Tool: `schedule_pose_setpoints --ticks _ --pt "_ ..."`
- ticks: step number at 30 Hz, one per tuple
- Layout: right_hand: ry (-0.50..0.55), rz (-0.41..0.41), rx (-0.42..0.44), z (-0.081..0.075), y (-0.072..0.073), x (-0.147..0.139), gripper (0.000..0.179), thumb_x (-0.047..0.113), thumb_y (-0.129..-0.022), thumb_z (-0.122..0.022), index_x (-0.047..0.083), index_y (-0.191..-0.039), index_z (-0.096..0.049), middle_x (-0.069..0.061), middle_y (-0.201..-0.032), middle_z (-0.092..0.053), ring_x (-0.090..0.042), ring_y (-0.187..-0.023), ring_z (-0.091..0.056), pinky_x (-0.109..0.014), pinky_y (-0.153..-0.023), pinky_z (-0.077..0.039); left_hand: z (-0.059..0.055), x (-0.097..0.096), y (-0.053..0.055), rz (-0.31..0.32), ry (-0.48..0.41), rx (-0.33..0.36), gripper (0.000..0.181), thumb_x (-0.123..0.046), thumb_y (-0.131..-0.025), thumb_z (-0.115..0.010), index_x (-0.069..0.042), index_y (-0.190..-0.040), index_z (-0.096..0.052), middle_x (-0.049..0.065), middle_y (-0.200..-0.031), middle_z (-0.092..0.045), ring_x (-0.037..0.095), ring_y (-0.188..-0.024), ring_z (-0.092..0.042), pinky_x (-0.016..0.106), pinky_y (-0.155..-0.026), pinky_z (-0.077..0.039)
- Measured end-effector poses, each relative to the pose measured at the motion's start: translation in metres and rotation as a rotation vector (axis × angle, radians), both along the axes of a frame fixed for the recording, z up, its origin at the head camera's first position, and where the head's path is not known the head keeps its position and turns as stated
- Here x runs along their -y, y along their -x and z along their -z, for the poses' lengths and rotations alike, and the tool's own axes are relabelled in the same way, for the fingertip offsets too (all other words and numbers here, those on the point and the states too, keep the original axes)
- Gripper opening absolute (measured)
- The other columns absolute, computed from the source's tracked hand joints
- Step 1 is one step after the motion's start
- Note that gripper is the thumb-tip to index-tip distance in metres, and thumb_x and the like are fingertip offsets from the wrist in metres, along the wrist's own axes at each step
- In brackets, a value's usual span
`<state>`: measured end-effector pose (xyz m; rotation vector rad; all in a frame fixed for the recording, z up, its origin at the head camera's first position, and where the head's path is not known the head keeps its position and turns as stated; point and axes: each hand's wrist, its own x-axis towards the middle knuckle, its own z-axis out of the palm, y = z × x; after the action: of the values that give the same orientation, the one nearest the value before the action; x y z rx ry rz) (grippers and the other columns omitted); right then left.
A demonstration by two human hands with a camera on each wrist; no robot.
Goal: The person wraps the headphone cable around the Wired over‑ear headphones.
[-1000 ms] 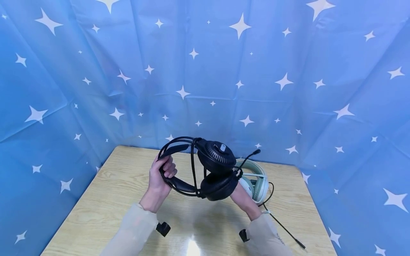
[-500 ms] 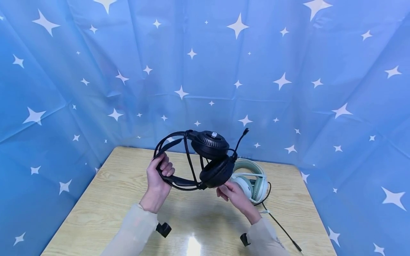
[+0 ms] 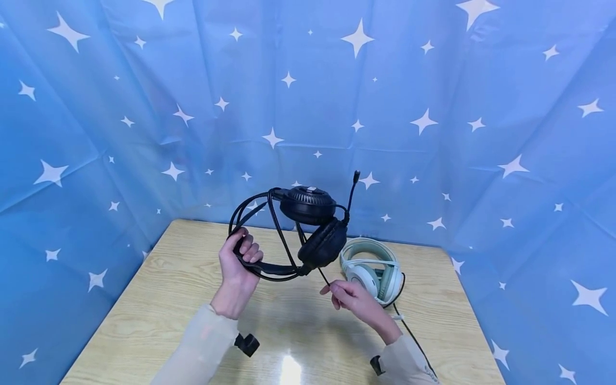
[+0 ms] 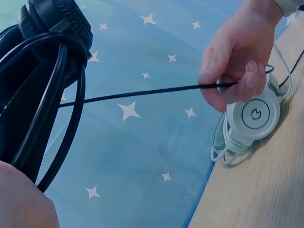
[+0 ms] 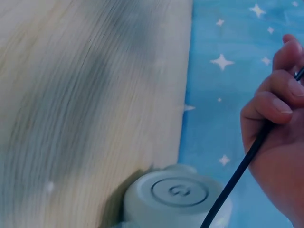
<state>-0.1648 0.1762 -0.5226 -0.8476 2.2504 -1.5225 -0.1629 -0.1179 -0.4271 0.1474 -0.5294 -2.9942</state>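
Observation:
My left hand (image 3: 237, 263) grips the headband of a black headset (image 3: 321, 246), held up over the table with its ear cups to the right. A boom microphone (image 3: 353, 192) points upward from the lower cup. Loops of black cord wrap around the band. My right hand (image 3: 353, 299) pinches the headset's black cable (image 4: 156, 91), which runs taut from the headset to the fingers in the left wrist view. In the right wrist view the cable (image 5: 237, 173) passes through the curled fingers and on past the palm.
A mint-green and white headset (image 3: 368, 267) lies on the wooden table (image 3: 159, 299) at the back right, close behind my right hand. The black cable trails across the table's right side. A blue curtain (image 3: 308, 107) with white stars stands behind the table.
The black headset has risen and tilted, its microphone swinging upright. My right hand has moved from behind the ear cup down and away, drawing the cable out and shortening its trailing end.

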Motion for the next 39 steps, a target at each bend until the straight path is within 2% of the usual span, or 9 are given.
schedule_pose_setpoints --ticks 7,14,17,20,25,30,36,39 --pt "-0.124 -0.023 -0.05 -0.016 -0.011 0.01 0.035 0.03 -0.113 -0.041 0.023 -0.111 -0.075 0.007 -0.072 -0.059 -0.026 -0.07 -0.057 -0.029 -0.068 -0.048 -0.004 -0.001 0.002 -0.057 -0.022 0.084 0.024 -0.014 -0.105 -0.046 -0.013 -0.081 -0.049 -0.007 -0.054 -0.033 0.006 -0.041 -0.029 0.017 -0.041 -0.027" --pt "-0.129 -0.053 -0.072 -0.026 -0.017 0.015 0.033 0.03 -0.112 -0.042 0.023 -0.113 -0.074 0.009 -0.071 -0.057 -0.009 -0.065 -0.053 -0.029 -0.067 -0.05 -0.001 0.003 0.005 -0.1 -0.01 0.143 0.022 -0.015 -0.104 -0.049 -0.014 -0.082 -0.049 -0.007 -0.053 -0.035 0.006 -0.041 -0.03 0.017 -0.042 -0.026" --pt "-0.125 -0.052 -0.072 -0.027 -0.019 0.016 0.033 0.029 -0.112 -0.042 0.023 -0.115 -0.074 0.01 -0.071 -0.057 -0.008 -0.065 -0.052 -0.029 -0.067 -0.049 0.0 0.004 0.006 -0.117 0.004 0.152 0.021 -0.015 -0.104 -0.05 -0.014 -0.082 -0.049 -0.007 -0.053 -0.035 0.005 -0.042 -0.03 0.017 -0.043 -0.026" --pt "-0.125 -0.057 -0.088 -0.029 -0.021 0.017 0.033 0.029 -0.112 -0.042 0.023 -0.115 -0.074 0.01 -0.071 -0.057 -0.009 -0.066 -0.053 -0.028 -0.068 -0.048 0.002 0.004 0.007 -0.167 0.031 0.155 0.02 -0.013 -0.103 -0.05 -0.014 -0.084 -0.049 -0.007 -0.053 -0.035 0.005 -0.042 -0.031 0.017 -0.043 -0.026" --pt "-0.114 -0.056 -0.125 -0.032 -0.023 0.021 0.032 0.028 -0.112 -0.042 0.023 -0.115 -0.073 0.011 -0.071 -0.056 -0.008 -0.064 -0.05 -0.026 -0.065 -0.045 0.007 0.002 0.008 -0.286 0.147 0.143 0.016 -0.009 -0.102 -0.05 -0.014 -0.088 -0.051 -0.007 -0.056 -0.034 0.006 -0.043 -0.031 0.017 -0.043 -0.026" --pt "-0.108 -0.052 -0.136 -0.035 -0.025 0.026 0.032 0.027 -0.112 -0.042 0.023 -0.113 -0.074 0.012 -0.068 -0.053 -0.003 -0.06 -0.044 -0.025 -0.064 -0.044 0.012 0.001 0.009 -0.367 0.291 0.125 0.02 -0.004 -0.101 -0.051 -0.013 -0.083 -0.051 -0.006 -0.059 -0.033 0.006 -0.046 -0.032 0.016 -0.044 -0.026" --pt "-0.094 -0.076 -0.136 -0.041 -0.027 0.034 0.032 0.026 -0.113 -0.041 0.021 -0.103 -0.072 0.013 -0.066 -0.05 -0.002 -0.061 -0.043 -0.028 -0.074 -0.048 0.014 -0.005 0.007 -0.481 0.447 0.058 0.023 0.003 -0.096 -0.058 -0.012 -0.079 -0.054 -0.005 -0.057 -0.039 0.005 -0.042 -0.036 0.016 -0.042 -0.029" --pt "-0.105 -0.074 -0.145 -0.043 -0.026 0.037 0.032 0.026 -0.113 -0.042 0.021 -0.102 -0.072 0.014 -0.065 -0.049 -0.001 -0.06 -0.043 -0.027 -0.071 -0.048 0.015 -0.008 0.007 -0.514 0.529 0.028 0.02 0.003 -0.093 -0.062 -0.013 -0.081 -0.057 -0.005 -0.057 -0.043 0.005 -0.042 -0.038 0.016 -0.042 -0.032"
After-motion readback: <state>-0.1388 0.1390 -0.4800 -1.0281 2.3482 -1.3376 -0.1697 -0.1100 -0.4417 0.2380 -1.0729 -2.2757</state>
